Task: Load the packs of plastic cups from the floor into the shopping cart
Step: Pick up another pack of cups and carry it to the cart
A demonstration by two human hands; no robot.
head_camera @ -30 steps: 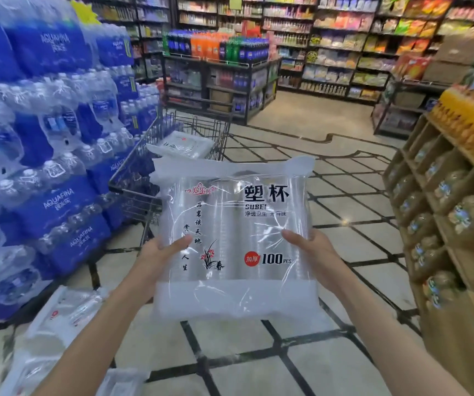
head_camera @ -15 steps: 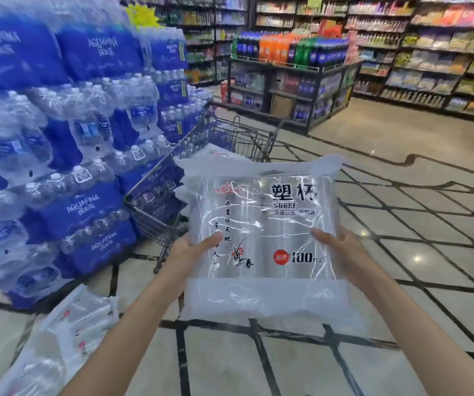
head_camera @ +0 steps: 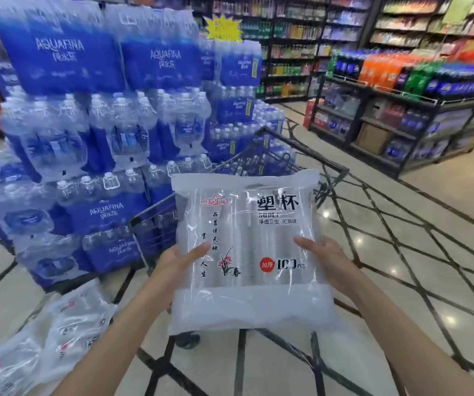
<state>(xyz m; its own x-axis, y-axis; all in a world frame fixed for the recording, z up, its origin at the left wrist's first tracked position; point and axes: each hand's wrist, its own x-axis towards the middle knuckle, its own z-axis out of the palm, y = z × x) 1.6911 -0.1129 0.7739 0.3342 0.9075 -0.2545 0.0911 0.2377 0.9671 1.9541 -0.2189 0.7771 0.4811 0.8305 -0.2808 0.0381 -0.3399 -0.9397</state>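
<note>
Pack of plastic cups (head_camera: 247,252): 1 in hand, clear bag with white top and bottom bands, printed "100 pcs", held up flat facing the camera, in front of the cart and above the floor.
Left hand (head_camera: 177,260): 1, gripped the pack's left edge, thumb on the front face, fingers hidden behind the pack.
Right hand (head_camera: 326,257): 1, gripped the pack's right edge, thumb on the front, fingers hidden behind it.
Shopping cart (head_camera: 310,155): 1, dark wire basket, straight behind the held pack, mostly hidden by it; contents could not be told.
Packs on floor (head_camera: 67,318): heap at lower left, at least 2 clear bags, overlapping and blurred, exact count could not be told.
Water bottle cases (head_camera: 67,155): big stack of blue shrink-wrapped cases left of the cart, several tiers, too many to count.
Soda shelf (head_camera: 396,90): 1 dark rack on the right, rows of blue, orange and green bottles on top.
Floor (head_camera: 401,267): pale glossy tiles, dark lines.
</note>
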